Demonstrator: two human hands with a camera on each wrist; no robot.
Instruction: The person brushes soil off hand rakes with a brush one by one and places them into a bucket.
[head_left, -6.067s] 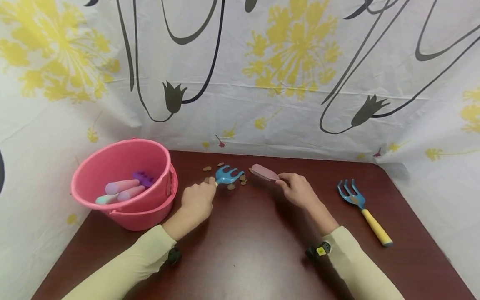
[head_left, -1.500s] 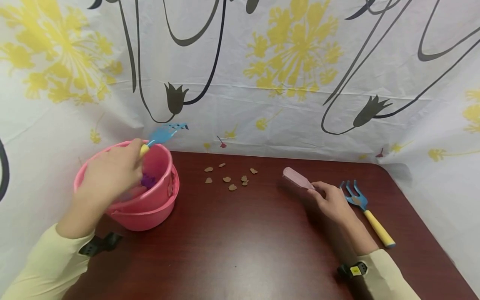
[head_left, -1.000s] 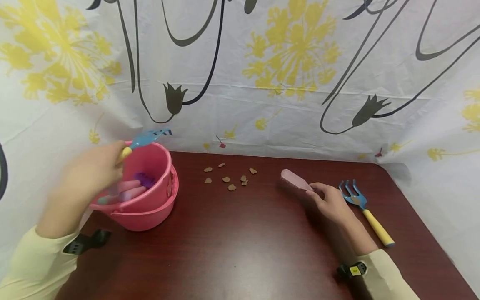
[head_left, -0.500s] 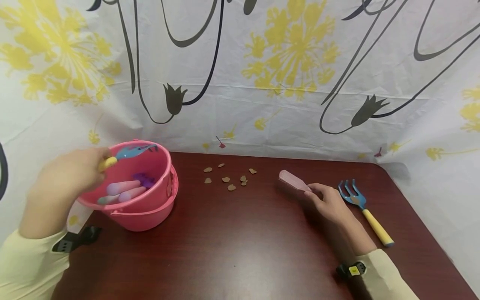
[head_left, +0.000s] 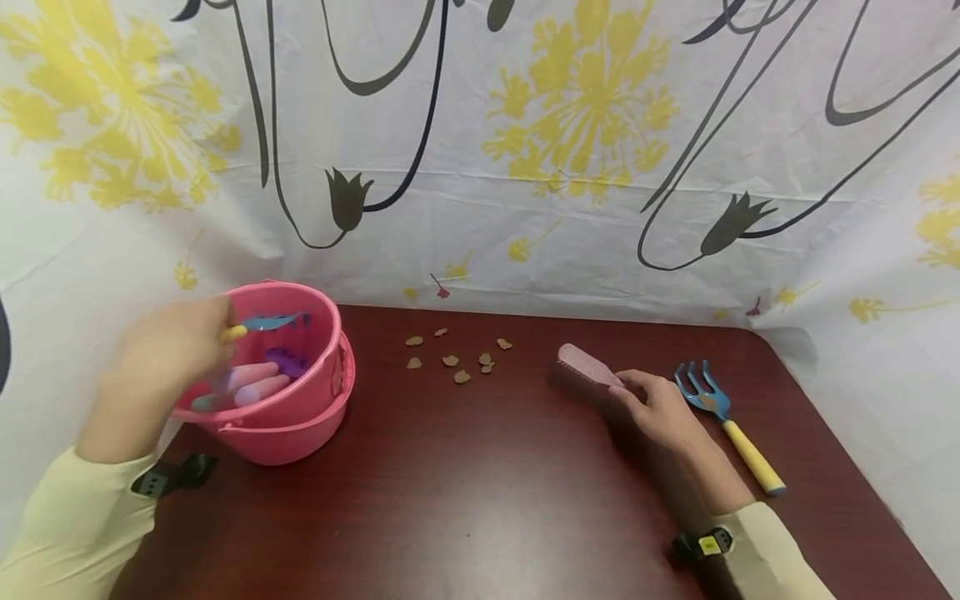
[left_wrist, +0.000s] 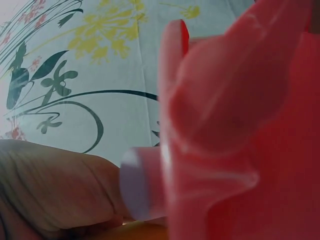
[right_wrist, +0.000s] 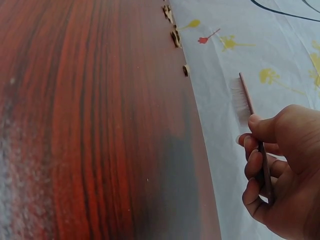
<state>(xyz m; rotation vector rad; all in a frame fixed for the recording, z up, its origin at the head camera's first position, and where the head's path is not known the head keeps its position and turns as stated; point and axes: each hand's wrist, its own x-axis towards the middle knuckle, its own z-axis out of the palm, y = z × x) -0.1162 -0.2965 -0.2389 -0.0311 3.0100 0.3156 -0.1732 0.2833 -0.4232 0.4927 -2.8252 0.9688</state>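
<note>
My left hand [head_left: 168, 342], blurred, grips the yellow handle of a small blue garden fork [head_left: 272, 322]. The fork's tines point into the upper of two nested pink buckets [head_left: 318, 385], with the hand over its left rim. Inside lie several pastel-handled items [head_left: 262, 390] and a purple toothed piece [head_left: 287, 362]. In the left wrist view the bucket wall [left_wrist: 240, 100] fills the right side, and the yellow handle [left_wrist: 142, 231] shows below the hand. My right hand [head_left: 663, 410] pinches a pink brush [head_left: 588, 364] by its handle, bristles facing down, over the table's right half.
Several small brown flat pieces [head_left: 450, 361] lie scattered on the dark red-brown table [head_left: 465, 492] near its back edge. A second blue fork [head_left: 752, 457] with a yellow handle rests at the right, a brown piece on its head. A patterned white sheet [head_left: 450, 208] hangs behind.
My left hand has carried the fork from the brown pieces to the bucket and lowered the tines inside. My right hand has drawn the brush rightward, away from the pieces, which now lie more spread out.
</note>
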